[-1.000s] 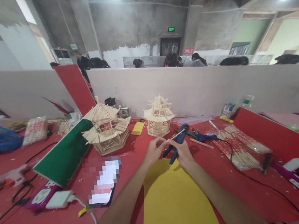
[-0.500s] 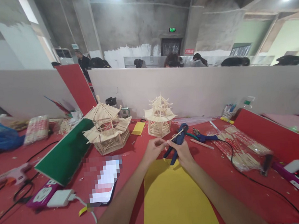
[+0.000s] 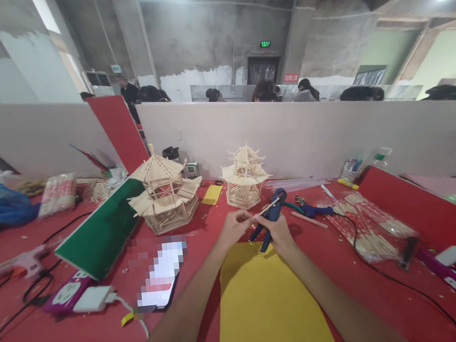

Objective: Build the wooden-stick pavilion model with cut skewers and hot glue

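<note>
Above the far end of a yellow sheet (image 3: 270, 301), my left hand (image 3: 238, 226) pinches one end of a thin wooden stick (image 3: 269, 206). The stick slants up to the right, across the head of dark blue cutters (image 3: 278, 198). My right hand (image 3: 278, 229) is closed around these cutters, their two handles pointing down towards the sheet. Whether the jaws touch the stick I cannot tell. Just beyond my hands stands a small stick-built pagoda model (image 3: 246, 177). A larger pagoda model (image 3: 166, 196) is further left.
On the red table (image 3: 201, 313) lie a phone (image 3: 161, 279), a green board (image 3: 101, 234), a pink glue gun (image 3: 29, 260) and a blue glue gun (image 3: 316, 209). Bagged sticks (image 3: 366, 225) and a black cable (image 3: 379, 275) are at right. A white partition (image 3: 305, 136) stands behind.
The view has shifted very slightly. Both hands, the stick and the cutters keep practically the same pose.
</note>
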Motion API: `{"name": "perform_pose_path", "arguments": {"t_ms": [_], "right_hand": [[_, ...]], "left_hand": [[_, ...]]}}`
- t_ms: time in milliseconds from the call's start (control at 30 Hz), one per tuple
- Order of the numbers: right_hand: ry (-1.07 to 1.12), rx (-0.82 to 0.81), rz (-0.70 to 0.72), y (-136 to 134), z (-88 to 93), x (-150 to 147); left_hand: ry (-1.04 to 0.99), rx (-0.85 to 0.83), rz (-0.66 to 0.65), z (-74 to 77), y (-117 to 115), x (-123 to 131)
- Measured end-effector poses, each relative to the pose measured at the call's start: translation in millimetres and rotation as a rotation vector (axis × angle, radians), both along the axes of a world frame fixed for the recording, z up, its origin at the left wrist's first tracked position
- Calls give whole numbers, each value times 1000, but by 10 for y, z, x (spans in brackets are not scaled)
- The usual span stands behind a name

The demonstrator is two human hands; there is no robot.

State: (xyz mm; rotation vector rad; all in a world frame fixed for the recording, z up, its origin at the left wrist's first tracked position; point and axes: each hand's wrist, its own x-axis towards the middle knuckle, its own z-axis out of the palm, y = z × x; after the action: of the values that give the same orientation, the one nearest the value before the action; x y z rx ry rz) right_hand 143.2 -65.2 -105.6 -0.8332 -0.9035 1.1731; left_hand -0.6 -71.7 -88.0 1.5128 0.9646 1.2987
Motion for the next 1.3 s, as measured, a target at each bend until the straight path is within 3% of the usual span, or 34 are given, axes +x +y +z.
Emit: {"name": "perform_pose_path", "arguments": {"t_ms": [600,833,933,1033,1167,1300], "right_hand": [[66,-71,133,-73,176,41],[1,-95,237,-54,233,142],[-198,-75,317,-44,311,271],[-586,42,319,-64,419,423],[-1107,184,200,-108,528,551],[-1297,213,186,-139,557,560]], "left_hand": [[-24,17,9,2,-10,1],[-159,3,178,24,57,-74],[-246,-2,247,39,89,-132],[-270,7,300,48,108,-168],[-174,47,330,63,98,-168],[-16,101,314,105,33,-119]]}}
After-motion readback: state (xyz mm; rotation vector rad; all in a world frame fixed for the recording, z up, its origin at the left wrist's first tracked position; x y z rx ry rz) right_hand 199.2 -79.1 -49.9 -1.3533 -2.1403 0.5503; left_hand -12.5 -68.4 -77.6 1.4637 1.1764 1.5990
